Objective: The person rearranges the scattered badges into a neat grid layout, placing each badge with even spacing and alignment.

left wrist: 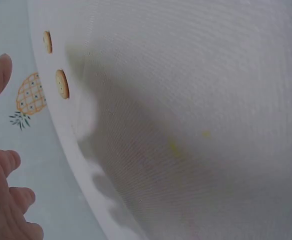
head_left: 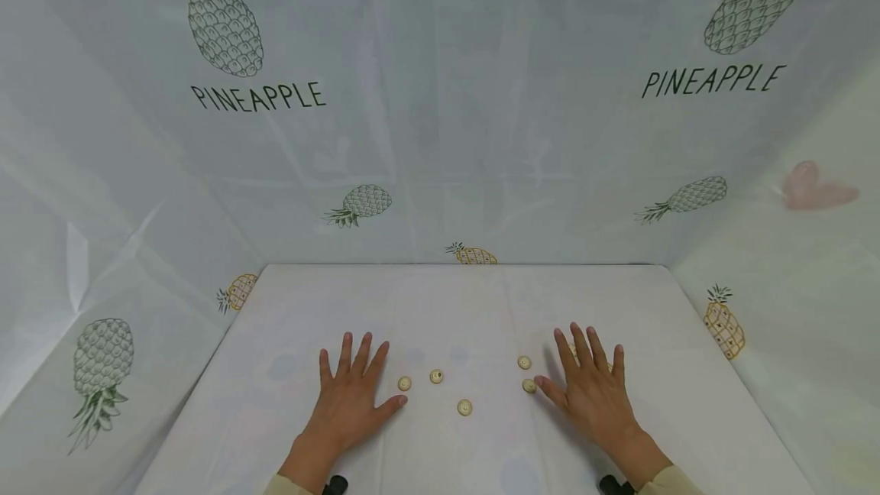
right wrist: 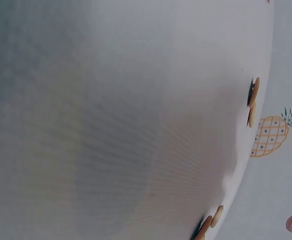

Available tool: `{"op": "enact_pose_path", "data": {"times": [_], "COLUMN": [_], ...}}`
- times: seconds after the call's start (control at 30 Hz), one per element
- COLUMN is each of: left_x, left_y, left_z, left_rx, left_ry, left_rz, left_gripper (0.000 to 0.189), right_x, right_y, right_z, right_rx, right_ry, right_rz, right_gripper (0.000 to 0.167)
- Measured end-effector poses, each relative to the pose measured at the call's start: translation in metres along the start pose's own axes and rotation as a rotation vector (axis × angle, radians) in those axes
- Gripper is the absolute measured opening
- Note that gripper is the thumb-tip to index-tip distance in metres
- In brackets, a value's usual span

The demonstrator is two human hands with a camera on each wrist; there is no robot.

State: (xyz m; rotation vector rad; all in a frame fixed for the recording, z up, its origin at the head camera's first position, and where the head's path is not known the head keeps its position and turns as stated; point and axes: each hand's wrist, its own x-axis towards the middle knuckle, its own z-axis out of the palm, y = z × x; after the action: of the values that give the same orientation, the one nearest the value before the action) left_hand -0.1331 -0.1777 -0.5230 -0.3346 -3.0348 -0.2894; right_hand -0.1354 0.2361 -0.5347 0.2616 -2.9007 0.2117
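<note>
My left hand is held over the left half of the table, fingers straight and spread, holding nothing. Near its thumb lies a small round beige disc with marks on its face; a second disc and a third disc lie farther right. My right hand is also spread and holds nothing. By its thumb tip lies another disc, with a disc just beyond. More discs are partly hidden behind the right fingers. The right wrist view shows pairs of discs, some dark underneath.
A white cloth covers the table. Pale hanging sheets with pineapple prints enclose its back and sides. Black wrist straps show at the bottom edge of the head view.
</note>
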Motion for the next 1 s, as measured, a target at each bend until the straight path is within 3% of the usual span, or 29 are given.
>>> {"op": "enact_pose_path", "data": {"times": [0.23,0.4,0.57,1.0], "left_x": [0.002,0.004,0.010,0.019], "left_y": [0.002,0.003,0.005,0.012], "left_z": [0.002,0.008,0.015,0.019], "left_rx": [-0.022,-0.056,-0.091,-0.051], "left_ry": [0.010,0.039,0.026,0.008], "left_rz": [0.037,0.093,0.084,0.086], "left_gripper": [0.086,0.073,0.053,0.023], "right_x": [0.001,0.005,0.012,0.015], "right_y": [0.002,0.007,0.011,0.014], "right_z": [0.002,0.006,0.008,0.010], "right_rx": [0.000,0.028,0.056,0.019], "right_ry": [0.028,0.149,0.246,0.236], "right_rz": [-0.004,-0.079,-0.167,-0.202], "right_gripper": [0.088,0.081,0.073,0.067]}}
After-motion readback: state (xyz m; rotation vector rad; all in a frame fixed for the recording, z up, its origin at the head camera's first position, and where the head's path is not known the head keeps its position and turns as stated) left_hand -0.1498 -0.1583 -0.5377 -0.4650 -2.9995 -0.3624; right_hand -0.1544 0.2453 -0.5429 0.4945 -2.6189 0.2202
